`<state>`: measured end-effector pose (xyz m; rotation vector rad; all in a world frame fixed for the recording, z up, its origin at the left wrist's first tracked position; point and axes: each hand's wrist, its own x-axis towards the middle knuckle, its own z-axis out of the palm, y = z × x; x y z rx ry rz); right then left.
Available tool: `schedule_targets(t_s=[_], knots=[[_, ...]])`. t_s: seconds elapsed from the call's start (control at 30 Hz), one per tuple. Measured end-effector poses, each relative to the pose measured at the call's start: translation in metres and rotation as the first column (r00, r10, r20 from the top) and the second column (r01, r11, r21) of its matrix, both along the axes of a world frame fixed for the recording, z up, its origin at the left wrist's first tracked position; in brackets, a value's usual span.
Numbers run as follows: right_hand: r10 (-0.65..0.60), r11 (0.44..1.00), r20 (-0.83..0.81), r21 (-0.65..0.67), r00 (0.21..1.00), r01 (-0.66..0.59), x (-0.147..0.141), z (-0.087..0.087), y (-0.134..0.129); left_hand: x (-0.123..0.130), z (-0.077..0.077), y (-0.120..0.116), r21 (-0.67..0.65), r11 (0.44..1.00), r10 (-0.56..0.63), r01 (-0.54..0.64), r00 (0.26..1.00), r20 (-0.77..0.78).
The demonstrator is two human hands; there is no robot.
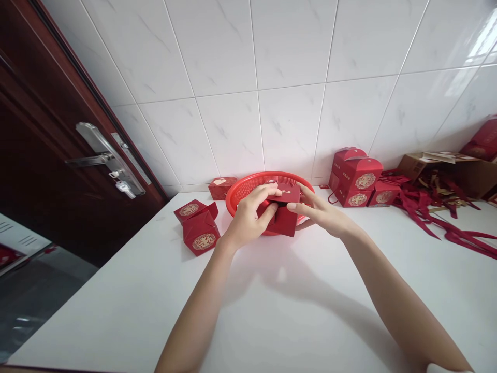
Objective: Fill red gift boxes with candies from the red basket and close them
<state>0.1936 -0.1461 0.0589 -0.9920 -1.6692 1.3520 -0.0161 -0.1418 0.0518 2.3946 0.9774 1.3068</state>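
Left hand [251,213], right hand [323,211]: half-closed grip each on the red box [286,224] (basket [248,187] behind, 12 o'clock); I'd press gently, avoid creasing.

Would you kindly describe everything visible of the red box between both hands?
The red box looks like folded card, with pale lettering on its upper face and a dark gap below that face. It is partly open. The left hand and right hand hold it before the red basket; contact there is unclear.
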Motion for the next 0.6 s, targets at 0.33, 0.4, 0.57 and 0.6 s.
schedule_targets(t_s=[0.33,0.4,0.57,0.6], knots=[[-0.004,1.000,0.014,0.016,1.000,0.004,0.007,0.003,0.000,-0.005,-0.001,0.002,0.014,1.000,-0.024,0.024,1.000,-0.017],[-0.007,1.000,0.023,0.020,1.000,0.006,0.008,0.003,0.000,-0.003,-0.002,0.002,0.030,0.999,-0.022,0.022,1.000,0.000],[0.047,0.997,0.007,0.061,0.999,-0.047,0.008,0.001,0.001,0.002,-0.005,0.002,-0.018,0.999,0.029,-0.027,0.997,0.075],[0.052,0.997,0.002,0.064,0.999,-0.052,0.008,0.001,0.001,0.002,-0.005,0.002,-0.028,0.999,0.042,-0.040,0.995,0.088]])
